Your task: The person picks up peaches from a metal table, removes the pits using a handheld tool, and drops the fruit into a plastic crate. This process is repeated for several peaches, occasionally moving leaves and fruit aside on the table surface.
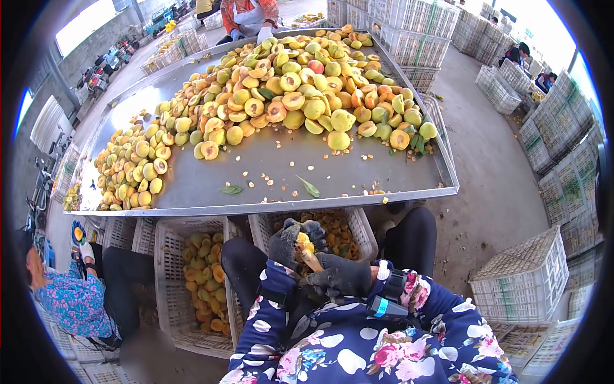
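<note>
Far left of our grip we see a co-worker in a blue-and-pink patterned top [73,304], a light-gloved hand [87,251] out near a yellow fruit. Next, just left of our knee, is an open crate [164,275] partly filled with fruit halves [204,278]. Beyond the grip is a metal table [268,160] — a long fruit pile [288,96] across its far half and down its left end, whole and cut pieces mixed, with a few leaves [309,186] and pale bits [270,182] nearer us. Across that table, ahead and left of the grip, a person in orange sleeves [249,16] has gloved hands at the pile's edge. Our left hand [286,246], dark glove, is over the lap, fingers curled around a yellow fruit piece [304,241]; it sits between our two hands. A tan tool [311,260] meets it from below right — tip hidden, can't tell its shape. Our right hand [339,275], also gloved, is closed around that tool. Beneath and beyond the grip is a second crate [366,233] holding more cut fruit. Well right of the grip we've got a pale crate [524,275] and stacked crates [569,185].
</note>
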`<state>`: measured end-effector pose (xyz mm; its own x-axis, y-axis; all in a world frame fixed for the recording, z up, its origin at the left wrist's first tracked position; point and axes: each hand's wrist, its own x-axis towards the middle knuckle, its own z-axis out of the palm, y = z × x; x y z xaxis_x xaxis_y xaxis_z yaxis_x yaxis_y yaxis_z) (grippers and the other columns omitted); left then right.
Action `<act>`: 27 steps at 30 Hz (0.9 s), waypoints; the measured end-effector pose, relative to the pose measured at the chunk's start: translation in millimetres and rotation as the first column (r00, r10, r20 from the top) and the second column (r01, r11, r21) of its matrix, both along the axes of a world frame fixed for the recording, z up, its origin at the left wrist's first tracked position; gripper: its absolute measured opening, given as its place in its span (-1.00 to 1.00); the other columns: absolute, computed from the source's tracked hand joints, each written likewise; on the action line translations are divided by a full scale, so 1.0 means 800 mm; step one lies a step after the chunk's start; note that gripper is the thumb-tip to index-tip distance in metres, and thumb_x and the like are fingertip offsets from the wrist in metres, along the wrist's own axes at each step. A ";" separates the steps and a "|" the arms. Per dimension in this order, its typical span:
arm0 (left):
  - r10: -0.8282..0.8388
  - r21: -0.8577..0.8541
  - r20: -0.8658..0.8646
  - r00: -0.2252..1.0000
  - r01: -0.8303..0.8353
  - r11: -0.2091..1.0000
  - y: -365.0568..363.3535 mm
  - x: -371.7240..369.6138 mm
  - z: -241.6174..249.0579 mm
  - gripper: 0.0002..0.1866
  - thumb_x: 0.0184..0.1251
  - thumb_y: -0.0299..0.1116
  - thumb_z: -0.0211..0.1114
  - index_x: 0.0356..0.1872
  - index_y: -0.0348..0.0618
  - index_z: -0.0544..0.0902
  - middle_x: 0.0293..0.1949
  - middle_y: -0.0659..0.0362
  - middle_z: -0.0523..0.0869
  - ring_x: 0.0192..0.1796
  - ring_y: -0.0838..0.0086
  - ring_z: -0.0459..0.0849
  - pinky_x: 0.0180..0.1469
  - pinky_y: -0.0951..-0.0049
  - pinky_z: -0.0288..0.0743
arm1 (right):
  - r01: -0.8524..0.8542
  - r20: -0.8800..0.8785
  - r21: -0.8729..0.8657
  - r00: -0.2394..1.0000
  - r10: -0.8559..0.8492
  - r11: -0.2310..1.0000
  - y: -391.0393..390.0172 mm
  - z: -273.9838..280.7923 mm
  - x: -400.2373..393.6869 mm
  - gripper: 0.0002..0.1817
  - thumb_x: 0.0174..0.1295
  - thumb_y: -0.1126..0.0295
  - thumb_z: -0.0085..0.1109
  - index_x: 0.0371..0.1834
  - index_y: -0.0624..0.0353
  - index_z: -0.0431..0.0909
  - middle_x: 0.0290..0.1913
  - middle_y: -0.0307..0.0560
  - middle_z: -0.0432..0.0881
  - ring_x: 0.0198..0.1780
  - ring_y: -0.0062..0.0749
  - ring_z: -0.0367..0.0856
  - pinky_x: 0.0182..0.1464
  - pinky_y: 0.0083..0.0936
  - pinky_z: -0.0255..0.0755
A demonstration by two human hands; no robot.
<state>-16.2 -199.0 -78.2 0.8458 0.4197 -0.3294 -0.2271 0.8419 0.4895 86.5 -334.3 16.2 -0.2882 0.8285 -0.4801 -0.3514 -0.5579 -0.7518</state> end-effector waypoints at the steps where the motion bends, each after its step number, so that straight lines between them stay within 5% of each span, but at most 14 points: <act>1: 0.062 0.019 0.015 0.998 -0.062 0.998 -0.004 -0.002 0.005 -0.58 0.29 -0.13 -0.10 -0.13 -0.32 0.47 -0.25 -0.01 0.60 -0.30 0.20 0.60 -0.18 0.18 0.52 | -0.058 0.027 0.084 0.998 0.056 0.995 0.001 0.001 0.001 -0.80 0.22 0.25 -0.12 -0.21 0.13 0.33 -0.58 -0.24 0.43 -0.72 -0.66 0.32 -0.72 -0.75 0.20; 7: 0.048 -0.032 0.162 0.986 -0.043 0.999 -0.012 -0.003 0.035 -0.50 0.27 -0.02 -0.11 -0.11 -0.33 0.46 -0.21 -0.03 0.59 -0.24 0.16 0.59 -0.13 0.10 0.49 | 0.004 -0.271 -0.002 0.962 -0.005 1.000 0.001 -0.006 0.005 -0.80 0.17 0.32 0.01 -0.25 0.18 0.35 -0.58 -0.26 0.45 -0.70 -0.71 0.36 -0.72 -0.79 0.20; 11: -0.035 -0.080 0.202 0.979 0.052 0.995 -0.012 0.000 0.049 -0.53 0.29 -0.08 -0.13 -0.11 -0.34 0.45 -0.19 -0.06 0.58 -0.23 0.16 0.59 -0.10 0.13 0.49 | 0.024 -0.188 0.030 0.982 -0.018 0.999 -0.002 -0.011 0.010 -0.81 0.17 0.32 0.00 -0.25 0.20 0.35 -0.58 -0.25 0.45 -0.71 -0.71 0.36 -0.73 -0.79 0.21; 14: -0.176 0.013 0.145 0.974 0.176 0.984 -0.003 -0.005 0.025 -0.57 0.31 -0.15 -0.16 -0.09 -0.36 0.44 -0.16 -0.08 0.56 -0.21 0.17 0.59 -0.09 0.17 0.49 | -0.071 -0.084 0.009 0.994 0.071 0.997 -0.001 -0.003 0.014 -0.81 0.18 0.32 -0.02 -0.27 0.21 0.35 -0.59 -0.26 0.43 -0.72 -0.71 0.36 -0.75 -0.80 0.20; 17: -0.250 0.194 0.047 0.967 0.237 0.952 0.002 -0.006 0.007 -0.48 0.28 -0.02 -0.15 -0.06 -0.33 0.44 -0.12 -0.10 0.55 -0.14 0.10 0.56 0.00 0.10 0.41 | -0.051 -0.088 -0.027 0.995 0.048 0.998 -0.007 -0.004 0.013 -0.82 0.17 0.33 0.00 -0.29 0.21 0.36 -0.63 -0.28 0.40 -0.75 -0.72 0.32 -0.79 -0.79 0.16; 20: -0.118 0.205 0.037 0.992 0.108 0.973 -0.005 -0.006 -0.007 -0.47 0.28 0.01 -0.16 -0.04 -0.30 0.43 -0.08 -0.07 0.53 -0.10 0.10 0.54 0.01 0.04 0.39 | -0.016 -0.186 -0.075 0.982 0.001 0.997 -0.005 -0.004 0.010 -0.83 0.15 0.34 0.02 -0.32 0.20 0.35 -0.65 -0.29 0.38 -0.79 -0.73 0.27 -0.82 -0.79 0.12; 23: -0.034 0.103 0.244 0.969 0.009 0.995 -0.008 0.003 -0.003 -0.47 0.28 0.02 -0.16 -0.01 -0.25 0.42 -0.02 -0.04 0.50 -0.06 0.12 0.52 0.00 -0.02 0.37 | 0.042 -0.349 -0.118 0.934 -0.081 0.992 -0.004 -0.001 0.003 -0.85 0.15 0.35 0.03 -0.36 0.18 0.34 -0.67 -0.30 0.36 -0.83 -0.74 0.20 -0.85 -0.78 0.10; 24: 0.060 -0.122 0.325 0.944 -0.021 0.992 -0.013 0.011 0.002 -0.47 0.29 0.02 -0.17 -0.04 -0.28 0.42 -0.13 -0.07 0.54 -0.15 0.12 0.55 -0.03 0.00 0.40 | 0.056 -0.373 -0.128 0.923 -0.100 0.990 -0.005 -0.004 0.001 -0.86 0.15 0.36 0.02 -0.36 0.18 0.33 -0.68 -0.30 0.36 -0.84 -0.74 0.18 -0.86 -0.79 0.10; 27: 0.174 -0.049 0.289 0.941 -0.167 0.985 -0.026 0.021 0.018 -0.46 0.27 0.05 -0.17 -0.02 -0.23 0.42 -0.10 -0.04 0.53 -0.14 0.13 0.54 0.00 0.00 0.37 | 0.093 -0.490 -0.143 0.858 -0.153 0.985 -0.007 -0.020 -0.004 -0.86 0.16 0.36 0.01 -0.37 0.18 0.32 -0.70 -0.31 0.34 -0.85 -0.76 0.16 -0.87 -0.79 0.08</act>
